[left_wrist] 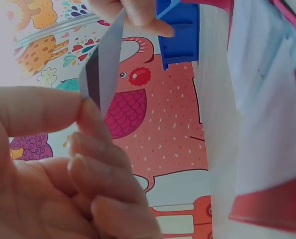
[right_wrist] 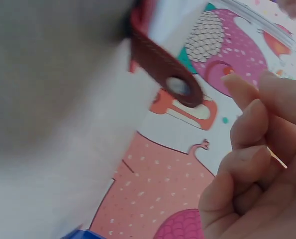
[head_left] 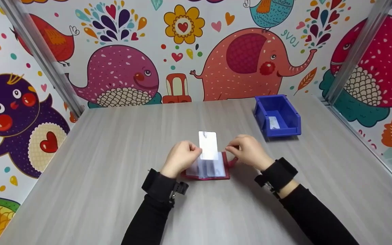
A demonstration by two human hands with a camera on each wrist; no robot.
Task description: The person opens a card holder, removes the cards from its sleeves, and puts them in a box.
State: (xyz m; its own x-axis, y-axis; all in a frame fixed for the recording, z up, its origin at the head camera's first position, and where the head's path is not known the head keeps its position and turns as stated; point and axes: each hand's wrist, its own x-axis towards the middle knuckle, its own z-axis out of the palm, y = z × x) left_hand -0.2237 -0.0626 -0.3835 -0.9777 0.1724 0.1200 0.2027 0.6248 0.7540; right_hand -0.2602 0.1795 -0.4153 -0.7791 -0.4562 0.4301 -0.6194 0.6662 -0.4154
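Observation:
My left hand (head_left: 182, 154) pinches a white card (head_left: 209, 144) between thumb and fingers, upright above an opened red card holder (head_left: 227, 170). In the left wrist view, a dark stripe runs along that card (left_wrist: 108, 64) near one edge. Clear plastic sleeves (head_left: 216, 168) lie spread inside the holder on the table. Just right of the card, my right hand (head_left: 248, 151) hovers with loosely curled fingers and nothing visible in them. Near it, the holder's strap (right_wrist: 160, 67) with a metal snap sticks out to the right.
A blue bin (head_left: 294, 125) stands at the back right of the grey wood-grain table (head_left: 114, 153), with a white card (head_left: 274, 122) inside. Walls with cartoon animals enclose the table's back and sides, with metal posts (head_left: 356, 58) at the corners.

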